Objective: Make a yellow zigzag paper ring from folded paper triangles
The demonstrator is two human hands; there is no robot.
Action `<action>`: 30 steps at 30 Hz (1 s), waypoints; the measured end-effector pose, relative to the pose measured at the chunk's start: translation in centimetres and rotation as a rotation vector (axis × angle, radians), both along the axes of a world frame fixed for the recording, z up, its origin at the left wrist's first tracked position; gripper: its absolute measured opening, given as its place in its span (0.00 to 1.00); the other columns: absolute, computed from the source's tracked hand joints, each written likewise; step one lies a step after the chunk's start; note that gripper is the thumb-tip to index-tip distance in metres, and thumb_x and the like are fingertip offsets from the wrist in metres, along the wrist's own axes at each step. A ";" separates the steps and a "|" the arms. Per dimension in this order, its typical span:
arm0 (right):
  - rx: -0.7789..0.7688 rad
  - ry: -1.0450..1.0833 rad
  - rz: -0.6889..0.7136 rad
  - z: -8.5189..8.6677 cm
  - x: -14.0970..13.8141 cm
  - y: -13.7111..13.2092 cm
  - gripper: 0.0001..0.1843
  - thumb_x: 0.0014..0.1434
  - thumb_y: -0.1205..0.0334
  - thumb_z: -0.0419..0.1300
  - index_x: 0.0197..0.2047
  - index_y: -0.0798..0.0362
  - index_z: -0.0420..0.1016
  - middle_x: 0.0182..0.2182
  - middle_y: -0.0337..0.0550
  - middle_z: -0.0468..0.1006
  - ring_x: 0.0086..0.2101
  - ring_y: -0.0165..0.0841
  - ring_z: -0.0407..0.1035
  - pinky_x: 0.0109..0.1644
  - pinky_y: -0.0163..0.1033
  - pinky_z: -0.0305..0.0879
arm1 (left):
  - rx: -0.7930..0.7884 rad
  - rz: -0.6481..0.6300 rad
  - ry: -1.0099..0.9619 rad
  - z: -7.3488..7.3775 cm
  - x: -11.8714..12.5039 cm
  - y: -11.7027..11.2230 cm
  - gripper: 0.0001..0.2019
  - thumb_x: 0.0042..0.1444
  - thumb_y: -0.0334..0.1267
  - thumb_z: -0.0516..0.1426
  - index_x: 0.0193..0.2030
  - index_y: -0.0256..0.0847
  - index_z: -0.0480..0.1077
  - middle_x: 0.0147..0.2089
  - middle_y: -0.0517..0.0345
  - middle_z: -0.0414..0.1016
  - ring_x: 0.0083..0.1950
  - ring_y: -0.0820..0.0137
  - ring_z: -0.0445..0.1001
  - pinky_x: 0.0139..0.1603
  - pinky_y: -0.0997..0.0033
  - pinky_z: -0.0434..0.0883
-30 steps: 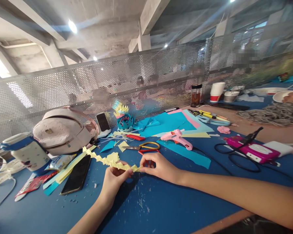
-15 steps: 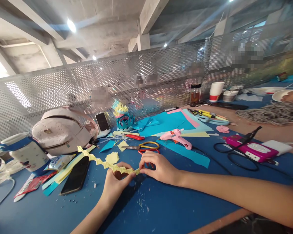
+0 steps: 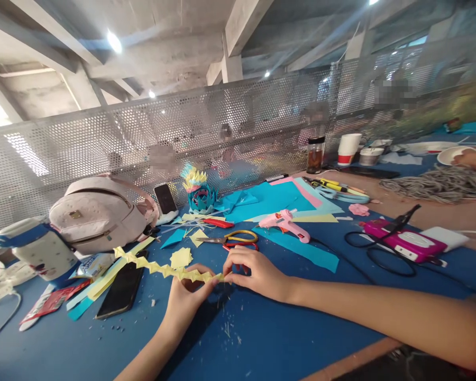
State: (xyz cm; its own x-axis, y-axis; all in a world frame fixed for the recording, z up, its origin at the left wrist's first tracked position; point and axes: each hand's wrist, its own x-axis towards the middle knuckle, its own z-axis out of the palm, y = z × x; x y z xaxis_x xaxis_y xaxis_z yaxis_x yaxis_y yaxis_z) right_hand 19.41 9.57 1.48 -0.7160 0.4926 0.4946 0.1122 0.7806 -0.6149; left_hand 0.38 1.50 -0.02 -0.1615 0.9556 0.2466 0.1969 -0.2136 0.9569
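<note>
A long zigzag-folded strip of yellow paper stretches from the centre of the blue table up and left over a black phone. My left hand pinches the strip near its right end from below. My right hand pinches the very tip of that end, fingers curled. Both hands rest low over the table top. Just behind my right hand lie scissors with yellow and red handles.
A pink glue gun lies on blue paper sheets. A pale pink backpack, a second phone and a paper flower stand at the back. A magenta device with black cables sits to the right. Perforated metal screen behind.
The strip's far left end has dropped lower and shifted left over the black phone. Both hands stay pinched at the right end, shifted slightly left.
</note>
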 end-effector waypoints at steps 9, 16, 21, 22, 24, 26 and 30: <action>-0.116 -0.010 -0.017 0.0 0.0 0.5 0.11 0.64 0.57 0.58 0.34 0.54 0.73 0.32 0.40 0.75 0.31 0.29 0.64 0.33 0.33 0.60 | -0.048 0.019 -0.190 0.1 0.1 0.2 0.15 0.45 0.45 0.69 0.29 0.36 0.74 0.23 0.61 0.73 0.26 0.74 0.69 0.31 0.77 0.67; -0.137 -0.012 0.003 0.1 0.1 0.5 0.09 0.63 0.58 0.60 0.34 0.54 0.73 0.32 0.39 0.73 0.31 0.29 0.63 0.32 0.32 0.59 | -0.053 0.042 -0.188 0.0 0.0 0.3 0.14 0.44 0.45 0.69 0.28 0.36 0.74 0.23 0.61 0.73 0.26 0.73 0.70 0.31 0.76 0.67; -0.111 -0.022 -0.001 0.0 0.1 0.2 0.08 0.61 0.58 0.62 0.34 0.54 0.73 0.31 0.38 0.73 0.32 0.30 0.63 0.32 0.32 0.59 | -0.069 0.069 -0.175 -0.1 -0.1 0.3 0.14 0.45 0.44 0.69 0.28 0.35 0.74 0.23 0.60 0.74 0.27 0.74 0.70 0.31 0.76 0.66; -0.107 -0.025 -0.011 0.0 0.1 0.2 0.08 0.60 0.58 0.63 0.34 0.54 0.73 0.31 0.38 0.73 0.32 0.30 0.64 0.32 0.32 0.58 | -0.068 0.067 -0.172 -0.1 -0.1 0.3 0.14 0.45 0.44 0.69 0.28 0.35 0.74 0.23 0.60 0.73 0.27 0.74 0.70 0.32 0.76 0.66; -0.095 -0.028 -0.026 -0.1 0.0 0.1 0.08 0.59 0.58 0.64 0.35 0.53 0.74 0.31 0.38 0.74 0.32 0.30 0.64 0.32 0.32 0.58 | -0.053 0.060 -0.159 0.1 0.1 0.2 0.14 0.45 0.44 0.68 0.28 0.36 0.74 0.23 0.60 0.73 0.27 0.74 0.70 0.32 0.76 0.67; -0.079 -0.029 -0.027 -0.1 0.0 0.1 0.07 0.59 0.58 0.65 0.35 0.53 0.75 0.32 0.38 0.75 0.32 0.30 0.64 0.33 0.33 0.59 | -0.030 0.057 -0.140 0.2 0.3 0.1 0.14 0.46 0.44 0.68 0.28 0.36 0.73 0.23 0.60 0.73 0.27 0.73 0.70 0.32 0.76 0.68; -0.046 -0.019 -0.021 -0.2 0.0 0.0 0.06 0.59 0.59 0.65 0.35 0.53 0.77 0.32 0.40 0.77 0.33 0.31 0.66 0.36 0.34 0.61 | 0.014 0.040 -0.073 0.2 0.4 -0.1 0.12 0.47 0.43 0.67 0.27 0.36 0.74 0.25 0.59 0.73 0.28 0.72 0.70 0.31 0.75 0.69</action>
